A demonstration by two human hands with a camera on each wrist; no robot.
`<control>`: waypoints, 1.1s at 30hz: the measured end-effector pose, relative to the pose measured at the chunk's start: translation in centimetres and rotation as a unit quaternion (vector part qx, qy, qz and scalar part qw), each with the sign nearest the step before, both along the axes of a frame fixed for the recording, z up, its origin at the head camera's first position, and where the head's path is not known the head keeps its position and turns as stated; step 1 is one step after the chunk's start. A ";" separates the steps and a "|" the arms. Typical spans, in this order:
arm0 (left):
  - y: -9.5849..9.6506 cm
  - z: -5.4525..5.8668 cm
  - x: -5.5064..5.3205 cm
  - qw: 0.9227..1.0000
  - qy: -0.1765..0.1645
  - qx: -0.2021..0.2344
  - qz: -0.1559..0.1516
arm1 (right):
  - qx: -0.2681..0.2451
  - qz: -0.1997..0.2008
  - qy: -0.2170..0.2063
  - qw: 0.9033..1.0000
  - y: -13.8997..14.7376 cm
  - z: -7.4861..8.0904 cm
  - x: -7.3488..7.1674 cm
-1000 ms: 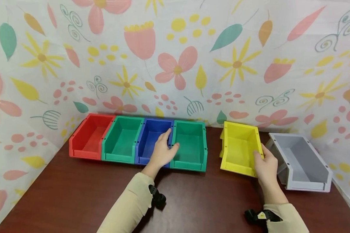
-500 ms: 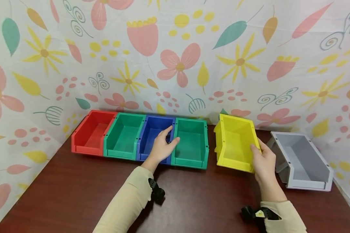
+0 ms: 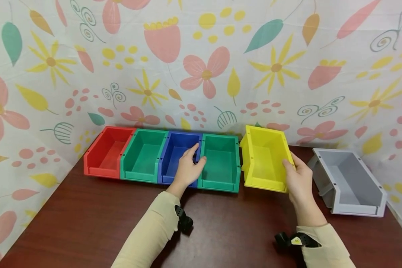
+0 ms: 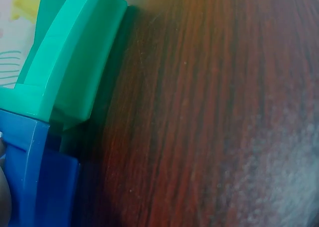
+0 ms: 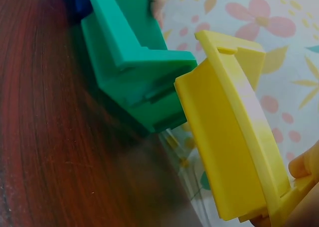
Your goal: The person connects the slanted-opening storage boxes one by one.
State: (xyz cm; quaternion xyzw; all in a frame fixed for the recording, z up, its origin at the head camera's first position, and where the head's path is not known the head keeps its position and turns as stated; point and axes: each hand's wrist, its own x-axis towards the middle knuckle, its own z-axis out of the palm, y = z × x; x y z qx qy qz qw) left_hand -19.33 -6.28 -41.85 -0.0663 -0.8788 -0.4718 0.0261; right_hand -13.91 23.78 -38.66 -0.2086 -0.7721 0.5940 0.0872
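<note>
In the head view my right hand (image 3: 299,176) grips the right side wall of a yellow storage bin (image 3: 268,162), thumb inside. The bin is tilted and raised off the table; its left edge comes right up to a green bin (image 3: 221,163). My left hand (image 3: 188,167) straddles the walls where that green bin meets a blue bin (image 3: 174,150), thumb over the green side and fingers over the blue. In the right wrist view the yellow bin (image 5: 219,137) hangs beside the green bin (image 5: 144,77). Little of the left hand shows in the left wrist view.
A red bin (image 3: 108,152) and another green bin (image 3: 144,156) continue the row leftward. At the right a grey bin (image 3: 350,182) stands apart, angled. Behind the dark wooden table (image 3: 227,227) hangs a flower-patterned cloth (image 3: 201,48).
My right hand has lifted the yellow bin and brought it leftward, narrowing the gap to the green bin. The left hand stays at the blue and green walls.
</note>
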 end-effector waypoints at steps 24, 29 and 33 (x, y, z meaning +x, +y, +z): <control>-0.1 -0.2 -0.1 1.000 0.015 -0.008 -0.003 | 0.035 0.004 -0.004 0.999 -0.8 1.2 -0.1; 0.0 -0.1 0.0 1.000 0.014 -0.009 -0.005 | 0.047 0.008 -0.005 0.999 -1.0 1.3 -0.1; -0.1 -0.1 0.0 1.000 0.011 -0.006 -0.005 | 0.052 0.011 -0.008 0.999 -1.0 1.4 -0.2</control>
